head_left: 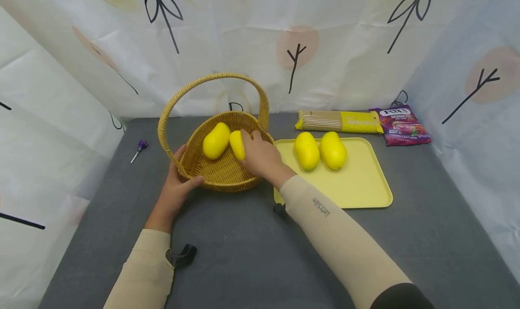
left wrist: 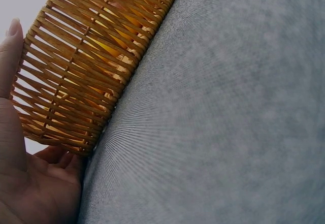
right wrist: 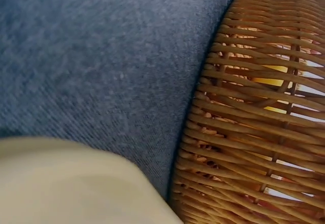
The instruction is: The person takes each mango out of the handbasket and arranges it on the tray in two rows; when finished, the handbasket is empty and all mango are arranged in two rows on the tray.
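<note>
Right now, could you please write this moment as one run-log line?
left hand: grips golden woven basket; right hand: holds yellow oval fruit inside; yellow rectangular tray: two more such fruits

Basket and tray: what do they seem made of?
Basket: wicker, natural or plastic imitation, with a slight sheen; interlaced strands and gaps show in the wrist views. Tray: probably plastic, smooth and fairly matte, given its even yellow colour and rounded corners; painted metal remains possible.

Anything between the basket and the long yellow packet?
Just a bare strip of grey tabletop between the basket and the packet, seen in the head view. The tray sits below that gap in the picture.
</note>
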Available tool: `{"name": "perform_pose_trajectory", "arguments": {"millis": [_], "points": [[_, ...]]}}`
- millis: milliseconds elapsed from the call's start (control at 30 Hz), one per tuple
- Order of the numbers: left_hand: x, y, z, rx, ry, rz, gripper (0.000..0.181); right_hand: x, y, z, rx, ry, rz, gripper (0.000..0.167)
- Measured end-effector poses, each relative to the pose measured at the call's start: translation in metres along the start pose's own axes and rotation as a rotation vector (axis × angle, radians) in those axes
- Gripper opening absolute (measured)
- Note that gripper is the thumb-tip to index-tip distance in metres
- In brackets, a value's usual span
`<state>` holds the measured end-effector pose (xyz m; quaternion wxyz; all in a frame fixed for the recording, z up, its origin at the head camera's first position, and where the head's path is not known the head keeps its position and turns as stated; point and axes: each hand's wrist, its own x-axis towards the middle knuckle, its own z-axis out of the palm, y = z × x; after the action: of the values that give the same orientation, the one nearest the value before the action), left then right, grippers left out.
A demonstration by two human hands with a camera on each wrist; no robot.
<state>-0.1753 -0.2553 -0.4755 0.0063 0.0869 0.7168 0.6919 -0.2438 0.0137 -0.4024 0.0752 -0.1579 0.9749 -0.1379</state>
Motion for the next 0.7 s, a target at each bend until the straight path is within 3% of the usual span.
{"name": "perform_pose_trajectory", "arguments": {"millis": [267, 700], "points": [[-0.0005, 0.0012, -0.0001, 0.009, -0.001, -0.005, 0.097, 0.0018, -0.001, -0.0011, 0.022, -0.041, 0.021, 0.086], [0.0, 0.0001, -0.0003, -0.003, 0.001, -0.011, 0.096, -0.0004, 0.0008, 0.0012, 0.008, 0.028, -0.008, 0.082]]}}
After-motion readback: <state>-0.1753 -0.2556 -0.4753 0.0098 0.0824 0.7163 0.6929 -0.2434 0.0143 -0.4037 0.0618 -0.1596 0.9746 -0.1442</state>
